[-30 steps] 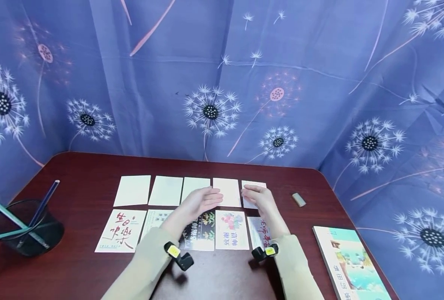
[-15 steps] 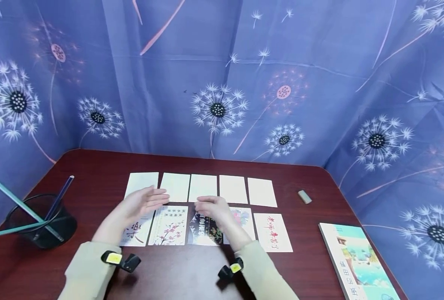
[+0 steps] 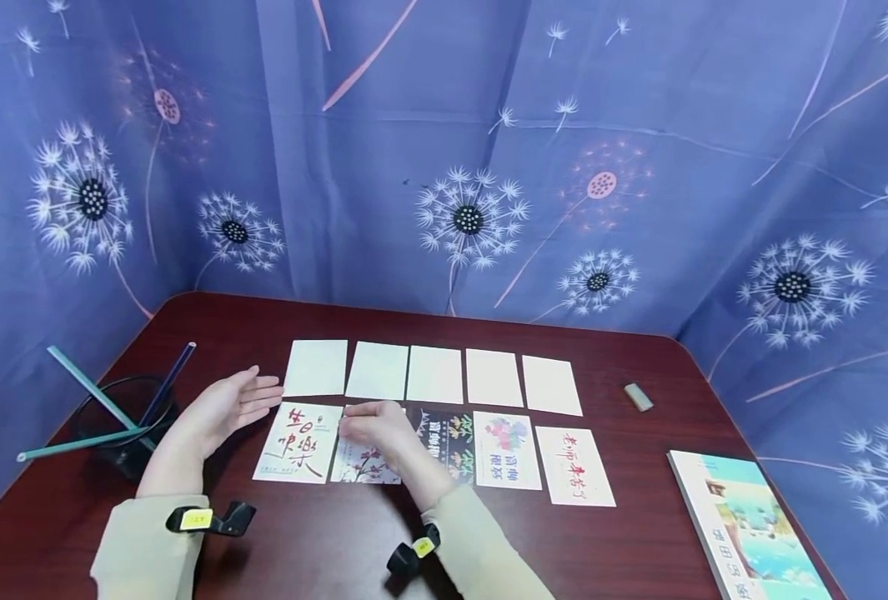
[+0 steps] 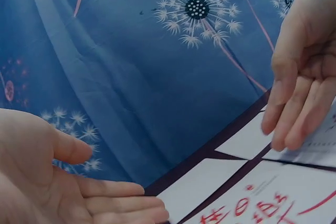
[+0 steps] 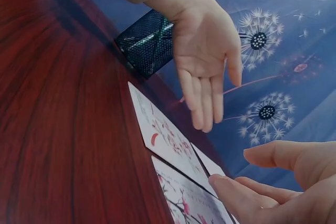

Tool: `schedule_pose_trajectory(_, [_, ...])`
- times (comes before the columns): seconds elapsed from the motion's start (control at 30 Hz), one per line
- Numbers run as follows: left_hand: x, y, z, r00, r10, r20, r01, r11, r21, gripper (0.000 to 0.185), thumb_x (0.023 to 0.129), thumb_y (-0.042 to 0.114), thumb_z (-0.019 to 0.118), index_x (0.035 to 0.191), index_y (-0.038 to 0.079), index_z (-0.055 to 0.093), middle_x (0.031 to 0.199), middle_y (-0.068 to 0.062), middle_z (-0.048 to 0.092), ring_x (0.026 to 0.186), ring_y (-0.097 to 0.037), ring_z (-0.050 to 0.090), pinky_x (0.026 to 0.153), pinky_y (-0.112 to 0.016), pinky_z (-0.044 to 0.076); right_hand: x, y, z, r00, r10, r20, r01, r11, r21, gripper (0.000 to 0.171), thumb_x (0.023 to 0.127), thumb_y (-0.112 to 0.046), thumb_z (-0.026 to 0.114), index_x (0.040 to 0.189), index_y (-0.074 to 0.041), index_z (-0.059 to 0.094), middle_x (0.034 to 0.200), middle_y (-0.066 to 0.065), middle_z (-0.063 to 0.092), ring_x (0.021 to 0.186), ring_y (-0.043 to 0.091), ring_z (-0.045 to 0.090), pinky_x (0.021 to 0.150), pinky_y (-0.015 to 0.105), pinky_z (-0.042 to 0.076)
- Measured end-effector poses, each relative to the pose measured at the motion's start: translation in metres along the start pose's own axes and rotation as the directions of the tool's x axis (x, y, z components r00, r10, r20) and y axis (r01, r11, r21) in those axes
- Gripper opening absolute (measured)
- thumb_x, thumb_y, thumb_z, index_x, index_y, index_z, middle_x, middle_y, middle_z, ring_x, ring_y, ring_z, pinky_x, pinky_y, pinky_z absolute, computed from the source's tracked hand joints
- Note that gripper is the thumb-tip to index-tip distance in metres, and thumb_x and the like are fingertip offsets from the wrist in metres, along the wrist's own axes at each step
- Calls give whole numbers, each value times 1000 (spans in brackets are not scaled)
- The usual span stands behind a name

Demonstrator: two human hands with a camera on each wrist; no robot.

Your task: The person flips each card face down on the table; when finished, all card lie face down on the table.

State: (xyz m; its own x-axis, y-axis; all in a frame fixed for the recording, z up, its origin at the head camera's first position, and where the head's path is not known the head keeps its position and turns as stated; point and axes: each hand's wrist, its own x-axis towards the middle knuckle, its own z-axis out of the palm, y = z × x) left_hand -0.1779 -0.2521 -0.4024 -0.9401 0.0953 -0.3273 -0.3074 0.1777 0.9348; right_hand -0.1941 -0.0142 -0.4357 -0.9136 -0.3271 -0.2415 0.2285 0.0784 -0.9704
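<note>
Two rows of cards lie on the dark red table (image 3: 489,542): several blank white cards (image 3: 434,374) at the back, several printed ones in front. My left hand (image 3: 229,407) hovers open on edge, palm facing right, just left of the red calligraphy card (image 3: 298,443). My right hand (image 3: 372,427) is stretched flat and low over the plum blossom card (image 3: 361,467), fingers pointing left. In the right wrist view, the right fingertips (image 5: 226,187) sit just above the plum blossom card (image 5: 184,200), facing the left hand (image 5: 207,61). Neither hand holds anything.
A black mesh pen holder (image 3: 124,421) with several pencils stands at the left edge. A small grey eraser (image 3: 638,397) lies right of the cards, and a picture book (image 3: 744,525) at the front right. Blue dandelion cloth (image 3: 489,167) hangs behind and beside the table.
Both hands have slid left along the rows, from the right-hand cards to the left-hand ones, keeping their spacing. The cards have not moved.
</note>
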Motion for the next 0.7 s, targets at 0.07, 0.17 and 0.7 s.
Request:
schedule_pose_trajectory(0.07, [-3,1,-2,1000,-19,-19,19,999,46,69,107,40,17,147,-15,23,150,-34,33,138,-37,42,97,-21,52,0,-1,2,1000,4,-2,-4,1000,12,33,81,2,68,111,13,66,100,23,71,95,32,72,87,33,59])
schedule_pose_trajectory(0.17, [-6,0,-6,998,-46,-36,49,995,89,69,107,39,16,146,-17,25,148,-36,35,133,-39,47,96,-25,54,-1,-1,3,1000,14,8,-14,1000,11,33,80,2,69,111,13,66,98,23,72,93,32,73,87,33,59])
schedule_pose_trajectory(0.7, [-3,-5,-11,987,-142,-75,149,983,105,67,107,35,19,136,-22,37,121,-31,63,91,-20,73,83,-31,61,-5,2,8,999,21,34,-22,1000,14,33,80,4,66,110,17,64,97,27,71,89,34,73,84,36,60])
